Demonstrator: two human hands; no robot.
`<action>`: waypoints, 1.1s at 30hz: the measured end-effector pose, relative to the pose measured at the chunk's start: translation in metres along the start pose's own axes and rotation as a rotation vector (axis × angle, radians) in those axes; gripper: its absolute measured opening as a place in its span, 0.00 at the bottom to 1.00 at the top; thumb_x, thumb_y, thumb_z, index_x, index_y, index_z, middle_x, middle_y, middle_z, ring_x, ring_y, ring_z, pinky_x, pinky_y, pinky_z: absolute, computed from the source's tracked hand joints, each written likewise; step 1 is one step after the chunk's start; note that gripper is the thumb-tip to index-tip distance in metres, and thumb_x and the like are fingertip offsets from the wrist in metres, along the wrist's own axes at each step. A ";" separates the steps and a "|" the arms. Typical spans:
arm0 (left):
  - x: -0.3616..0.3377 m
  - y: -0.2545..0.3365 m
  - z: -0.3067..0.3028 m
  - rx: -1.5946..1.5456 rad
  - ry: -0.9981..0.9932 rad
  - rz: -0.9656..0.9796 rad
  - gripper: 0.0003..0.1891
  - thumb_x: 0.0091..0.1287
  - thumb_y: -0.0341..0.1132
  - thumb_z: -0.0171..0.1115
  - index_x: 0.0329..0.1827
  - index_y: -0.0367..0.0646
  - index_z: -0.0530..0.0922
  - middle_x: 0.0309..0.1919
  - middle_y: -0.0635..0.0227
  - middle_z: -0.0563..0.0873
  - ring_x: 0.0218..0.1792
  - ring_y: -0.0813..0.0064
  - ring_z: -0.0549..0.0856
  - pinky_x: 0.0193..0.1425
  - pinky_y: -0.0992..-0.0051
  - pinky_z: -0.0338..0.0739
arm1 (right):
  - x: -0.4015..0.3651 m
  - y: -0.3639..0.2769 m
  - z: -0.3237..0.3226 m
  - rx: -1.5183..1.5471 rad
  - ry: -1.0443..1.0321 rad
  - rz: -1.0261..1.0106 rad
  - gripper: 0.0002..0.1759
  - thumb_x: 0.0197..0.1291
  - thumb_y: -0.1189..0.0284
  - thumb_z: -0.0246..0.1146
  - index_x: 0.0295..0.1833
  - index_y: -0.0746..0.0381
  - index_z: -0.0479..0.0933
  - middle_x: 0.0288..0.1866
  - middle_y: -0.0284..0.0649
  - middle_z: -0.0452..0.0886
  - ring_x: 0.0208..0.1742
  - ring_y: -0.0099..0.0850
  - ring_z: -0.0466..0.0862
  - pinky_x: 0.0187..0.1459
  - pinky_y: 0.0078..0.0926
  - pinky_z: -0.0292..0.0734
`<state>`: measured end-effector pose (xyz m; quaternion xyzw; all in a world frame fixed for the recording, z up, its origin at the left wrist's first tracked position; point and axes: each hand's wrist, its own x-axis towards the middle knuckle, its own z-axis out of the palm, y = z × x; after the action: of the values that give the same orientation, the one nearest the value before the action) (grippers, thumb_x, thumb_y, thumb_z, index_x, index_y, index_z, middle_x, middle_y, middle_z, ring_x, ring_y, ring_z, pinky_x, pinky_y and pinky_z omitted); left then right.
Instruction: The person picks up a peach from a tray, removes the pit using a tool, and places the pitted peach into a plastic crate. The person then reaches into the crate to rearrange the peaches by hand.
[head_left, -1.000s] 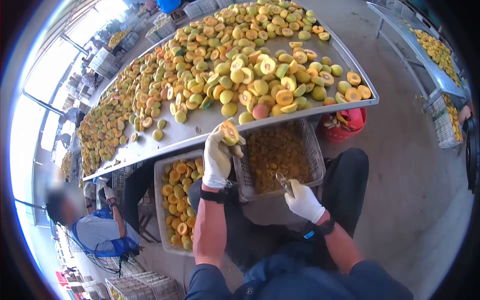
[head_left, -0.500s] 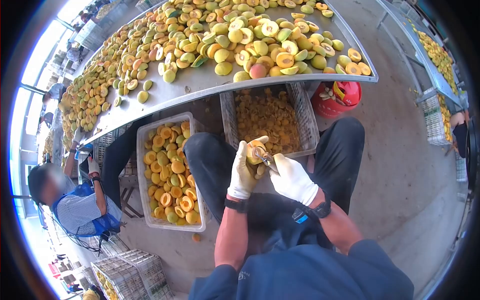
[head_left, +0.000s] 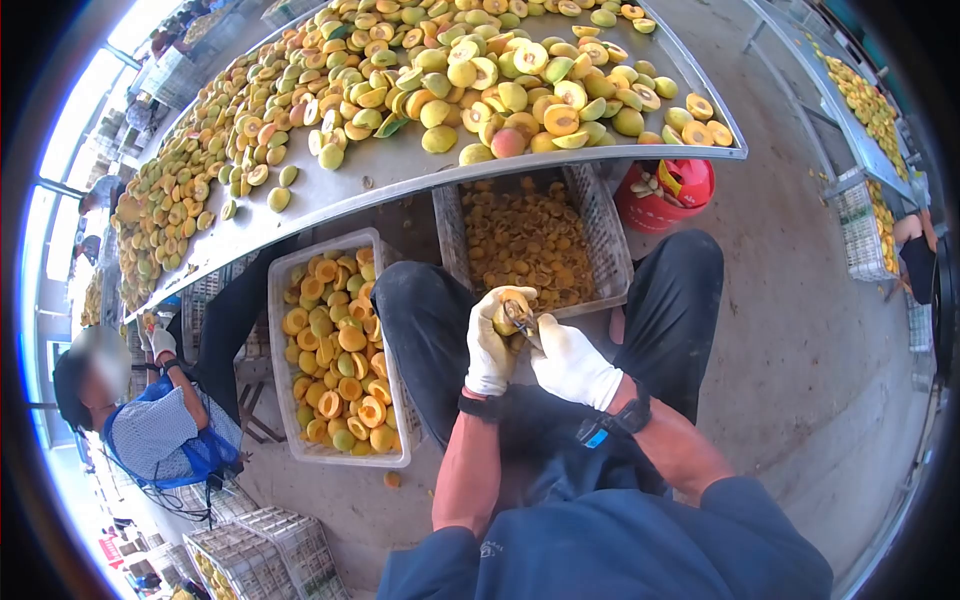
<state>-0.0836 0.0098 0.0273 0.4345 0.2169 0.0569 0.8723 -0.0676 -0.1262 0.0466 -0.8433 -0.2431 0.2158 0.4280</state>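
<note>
My left hand (head_left: 487, 348), in a white glove, is wrapped round a peach half (head_left: 516, 303) with its cut side up, held above my lap. In my gloved right hand (head_left: 578, 368) is a small metal pitting tool (head_left: 531, 334), its tip at the cut face of the fruit. Fingers hide most of the tool's handle. Just beyond the hands stands a grey crate (head_left: 612, 245) of brownish-yellow pits and scraps. Left of my knee, a white crate (head_left: 281, 405) is filled with pitted peach halves (head_left: 350, 365).
A metal table (head_left: 335, 182) spans the top, heaped with cut peaches (head_left: 430, 85). Under its right corner stands a red bucket (head_left: 645, 212). At the left sits another person (head_left: 160, 430) in gloves, near stacked crates (head_left: 285, 545). Another fruit-covered table (head_left: 850, 140) is at far right.
Both hands remain together on the peach half and tool; the fruit has turned slightly and the right hand has shifted a little left. The other person's hands have moved down from the table edge.
</note>
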 end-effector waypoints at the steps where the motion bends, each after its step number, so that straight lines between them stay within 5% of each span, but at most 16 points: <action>1: 0.000 0.001 -0.001 0.001 0.004 0.001 0.31 0.71 0.56 0.44 0.44 0.32 0.82 0.25 0.68 0.83 0.18 0.82 0.74 0.20 0.84 0.63 | -0.001 0.000 -0.003 0.008 -0.040 0.005 0.10 0.61 0.76 0.57 0.44 0.70 0.67 0.30 0.59 0.79 0.37 0.61 0.80 0.38 0.49 0.74; 5: 0.003 0.009 -0.007 0.051 -0.076 -0.219 0.30 0.70 0.55 0.45 0.40 0.32 0.83 0.28 0.63 0.85 0.23 0.77 0.80 0.23 0.83 0.70 | -0.007 0.003 -0.015 0.035 -0.132 -0.047 0.08 0.59 0.76 0.56 0.42 0.69 0.68 0.30 0.59 0.78 0.35 0.60 0.80 0.37 0.47 0.74; 6: 0.006 0.014 -0.005 0.075 -0.109 -0.337 0.30 0.70 0.54 0.45 0.40 0.31 0.83 0.29 0.62 0.86 0.25 0.76 0.81 0.24 0.81 0.72 | -0.008 0.010 -0.017 -0.003 -0.144 -0.072 0.09 0.59 0.75 0.57 0.42 0.68 0.69 0.30 0.53 0.79 0.31 0.49 0.82 0.33 0.40 0.75; 7: 0.010 0.017 -0.003 0.101 -0.147 -0.450 0.30 0.69 0.54 0.45 0.39 0.31 0.83 0.29 0.61 0.86 0.27 0.75 0.83 0.25 0.80 0.74 | -0.009 0.010 -0.020 -0.005 -0.138 -0.075 0.09 0.59 0.75 0.57 0.42 0.68 0.69 0.30 0.53 0.79 0.31 0.49 0.82 0.33 0.40 0.75; 9: 0.017 0.000 -0.014 0.238 -0.151 -0.238 0.29 0.76 0.55 0.47 0.42 0.34 0.83 0.34 0.62 0.87 0.33 0.76 0.86 0.38 0.78 0.81 | -0.003 0.003 -0.028 0.306 -0.266 0.313 0.11 0.59 0.75 0.57 0.47 0.68 0.72 0.31 0.44 0.79 0.28 0.34 0.81 0.29 0.31 0.76; 10: 0.015 -0.001 -0.006 0.217 -0.105 -0.130 0.27 0.77 0.53 0.48 0.43 0.35 0.83 0.34 0.63 0.87 0.33 0.77 0.85 0.38 0.77 0.81 | -0.003 0.014 -0.017 0.457 -0.190 0.252 0.15 0.60 0.75 0.57 0.53 0.66 0.74 0.32 0.34 0.79 0.29 0.23 0.79 0.27 0.25 0.75; 12: 0.012 -0.010 0.007 0.213 -0.012 0.104 0.24 0.78 0.50 0.50 0.43 0.35 0.83 0.32 0.64 0.86 0.31 0.77 0.85 0.37 0.77 0.80 | 0.002 0.026 0.002 0.620 -0.134 0.263 0.16 0.61 0.74 0.56 0.56 0.64 0.73 0.34 0.33 0.79 0.27 0.20 0.77 0.25 0.21 0.75; 14: 0.013 -0.016 0.004 0.235 0.073 0.191 0.22 0.78 0.48 0.51 0.43 0.35 0.82 0.28 0.64 0.85 0.28 0.78 0.84 0.32 0.78 0.78 | 0.002 0.006 -0.001 0.575 -0.178 0.324 0.16 0.61 0.72 0.58 0.54 0.66 0.73 0.33 0.37 0.79 0.18 0.25 0.76 0.18 0.26 0.74; 17: 0.011 -0.019 -0.003 0.241 0.159 0.154 0.21 0.77 0.44 0.53 0.35 0.33 0.83 0.22 0.64 0.84 0.22 0.76 0.83 0.26 0.78 0.76 | -0.001 -0.002 -0.003 0.342 -0.228 0.260 0.18 0.57 0.72 0.57 0.52 0.69 0.71 0.27 0.47 0.80 0.20 0.35 0.81 0.22 0.34 0.77; 20: 0.011 -0.020 -0.010 0.241 0.086 0.136 0.18 0.73 0.38 0.53 0.32 0.31 0.84 0.24 0.61 0.86 0.22 0.74 0.84 0.28 0.76 0.78 | -0.003 0.006 -0.005 0.265 -0.258 0.198 0.18 0.56 0.72 0.58 0.51 0.69 0.71 0.27 0.47 0.81 0.20 0.35 0.81 0.22 0.34 0.77; 29: 0.000 -0.005 -0.009 0.383 0.074 0.332 0.17 0.72 0.33 0.51 0.33 0.33 0.85 0.25 0.66 0.87 0.26 0.80 0.83 0.32 0.80 0.77 | -0.004 -0.009 -0.023 0.783 -0.535 0.374 0.06 0.59 0.77 0.58 0.41 0.62 0.69 0.25 0.33 0.74 0.15 0.19 0.71 0.14 0.20 0.65; 31: 0.000 -0.006 -0.013 0.364 0.068 0.287 0.16 0.73 0.35 0.52 0.35 0.33 0.85 0.27 0.65 0.87 0.28 0.79 0.84 0.34 0.79 0.78 | -0.003 0.003 -0.012 0.615 -0.492 0.355 0.08 0.58 0.75 0.59 0.43 0.65 0.71 0.26 0.37 0.76 0.20 0.24 0.76 0.21 0.25 0.72; 33: 0.006 -0.005 -0.015 0.344 0.057 0.246 0.16 0.73 0.36 0.53 0.38 0.33 0.85 0.30 0.64 0.88 0.29 0.78 0.84 0.35 0.78 0.78 | -0.001 0.022 0.003 0.211 -0.189 -0.082 0.12 0.57 0.73 0.60 0.44 0.69 0.72 0.29 0.47 0.80 0.30 0.37 0.83 0.33 0.35 0.79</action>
<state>-0.0857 0.0199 0.0138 0.5985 0.1930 0.1373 0.7653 -0.0652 -0.1365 0.0276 -0.7590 -0.2926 0.3007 0.4978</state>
